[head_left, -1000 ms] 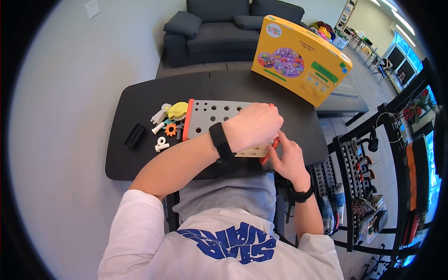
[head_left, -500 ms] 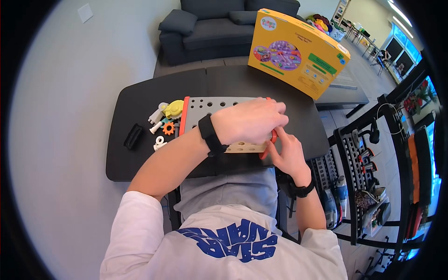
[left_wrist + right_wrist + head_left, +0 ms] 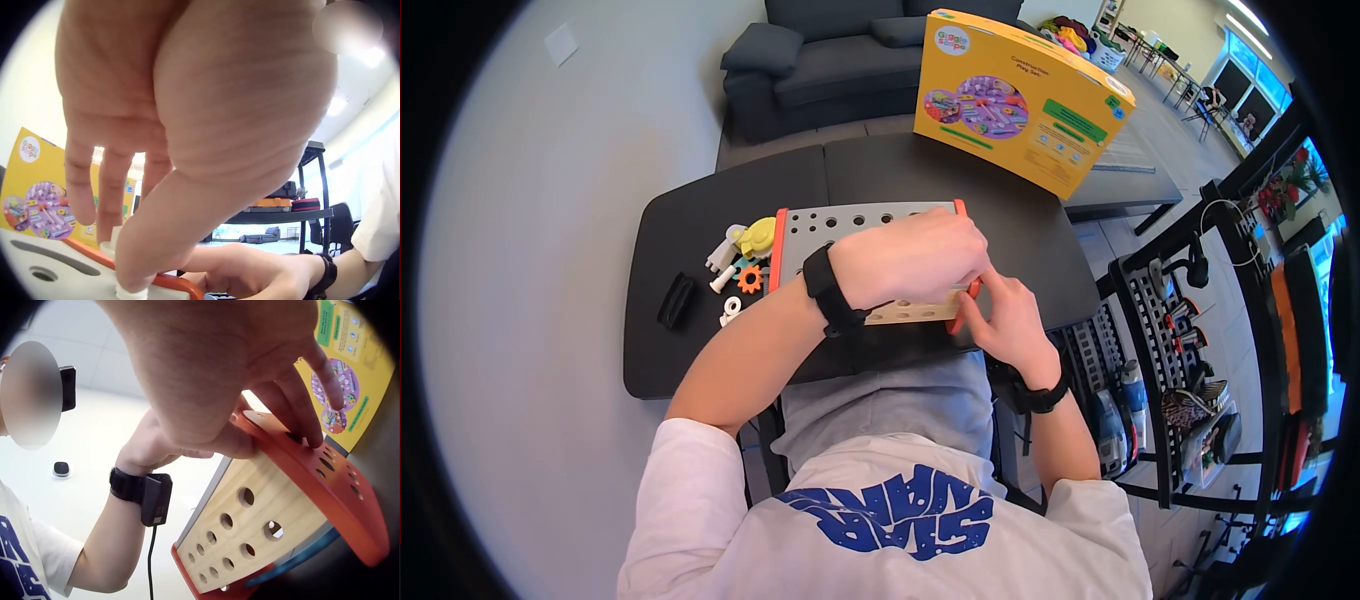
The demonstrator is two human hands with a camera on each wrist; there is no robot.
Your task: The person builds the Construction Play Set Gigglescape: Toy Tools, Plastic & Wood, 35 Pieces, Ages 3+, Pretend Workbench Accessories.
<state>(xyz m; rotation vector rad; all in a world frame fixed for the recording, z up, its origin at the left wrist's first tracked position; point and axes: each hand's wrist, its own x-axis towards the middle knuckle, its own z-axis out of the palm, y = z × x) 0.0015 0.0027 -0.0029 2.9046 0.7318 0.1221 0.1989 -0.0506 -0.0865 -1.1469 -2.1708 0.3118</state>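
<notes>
A toy bench with a grey holed top (image 3: 802, 240), a wooden side (image 3: 265, 497) and red end panels (image 3: 350, 519) stands on the black table. Over its right end, my left hand (image 3: 910, 258) pinches a small white piece (image 3: 131, 292) between thumb and fingers, at the grey top beside the red edge; the piece is mostly covered. My right hand (image 3: 1012, 325) grips the near upper corner of the right red panel, thumb on the wooden side and fingers over the panel's outer face. In the right wrist view, a blue part (image 3: 300, 557) shows low beside the wooden side.
Left of the bench lie a yellow part (image 3: 757, 238), an orange gear (image 3: 750, 279), white pieces (image 3: 732, 306) and a black object (image 3: 677, 301). A yellow box (image 3: 1020, 110) stands at the table's back right. Shelving (image 3: 1165, 370) is on the right.
The head view has shifted, moving the table and bench leftward in it. My left hand has turned slightly over the bench's right end; my right hand keeps its hold on the red panel.
</notes>
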